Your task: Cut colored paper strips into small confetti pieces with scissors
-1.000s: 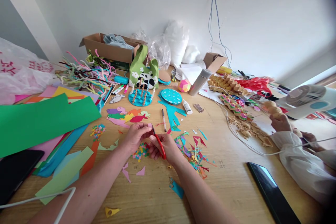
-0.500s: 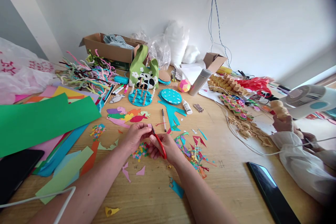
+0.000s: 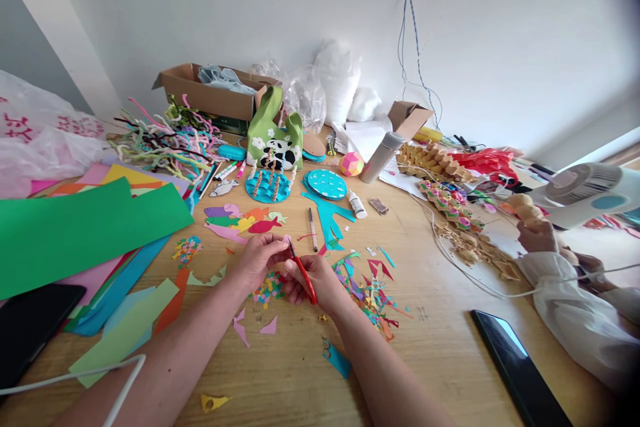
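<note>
Red-handled scissors [image 3: 306,280] are gripped in my right hand [image 3: 314,279], their dark blades pointing up and left. Pinched in the fingertips of my left hand [image 3: 260,259] is a small pink paper piece [image 3: 287,239], right at the blade tips. Small round paper dots [image 3: 267,290] lie beneath my hands. Beyond them are paper fish cut-outs [image 3: 265,225] in several colours and a pen [image 3: 312,230]. Mixed paper scraps [image 3: 373,293] are heaped to the right of my right hand, and pink scraps [image 3: 269,325] lie nearer me.
Coloured paper sheets [image 3: 75,233] cover the left side. A green panda bag [image 3: 274,137], blue discs [image 3: 325,185] and a grey bottle [image 3: 383,157] stand farther back. At right are a phone [image 3: 517,363], a white fan [image 3: 590,193] and another person's hand [image 3: 537,237].
My hands and the scissors have hardly moved. The other person's hand at the right has shifted slightly left with its tan object.
</note>
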Motion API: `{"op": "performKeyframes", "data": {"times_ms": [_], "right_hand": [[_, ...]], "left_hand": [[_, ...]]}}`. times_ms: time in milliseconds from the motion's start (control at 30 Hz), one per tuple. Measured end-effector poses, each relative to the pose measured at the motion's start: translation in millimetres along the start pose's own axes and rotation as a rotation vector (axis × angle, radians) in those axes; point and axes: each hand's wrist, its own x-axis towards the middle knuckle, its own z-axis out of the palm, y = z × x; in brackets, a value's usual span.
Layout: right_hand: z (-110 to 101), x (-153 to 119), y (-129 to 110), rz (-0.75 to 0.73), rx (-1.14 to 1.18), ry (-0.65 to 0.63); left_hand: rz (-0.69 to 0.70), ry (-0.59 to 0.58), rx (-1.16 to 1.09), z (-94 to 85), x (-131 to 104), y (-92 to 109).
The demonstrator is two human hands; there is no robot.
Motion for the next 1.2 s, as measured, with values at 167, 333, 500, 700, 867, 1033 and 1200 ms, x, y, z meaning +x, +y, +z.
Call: {"op": "performKeyframes", "data": {"times_ms": [167,333,500,700,867,1033,1200], "right_hand": [[-0.5,0.2,0.7,0.003,0.01,0.0],[-1.0,0.2,-0.4,-0.011,0.028,0.008],[-0.9,0.2,0.3,-0.012,0.027,0.0],[-0.4,-1.3,-2.3,-0.015,-0.005,-0.006],[0.3,-2.1,-2.9,-0.01,0.004,-0.006],[1.8,-2.5,-3.1,-0.017,0.025,-0.009],[1.7,-1.4,-0.8,-0.027,0.043,-0.014]], "left_hand": [[0.002,-0.001,-0.012,0.7,-0.7,1.0],[0.001,-0.047,-0.009,0.4,-1.9,-0.1],[0.016,-0.016,0.001,0.2,-1.6,0.0],[-0.026,-0.002,0.013,-0.6,-0.8,0.7],[-0.018,-0.002,0.022,-2.4,-0.1,-0.5],[-0.018,-0.019,0.024,-3.4,0.4,-1.0],[-0.015,-0.017,0.026,-5.0,0.8,-2.7]]}}
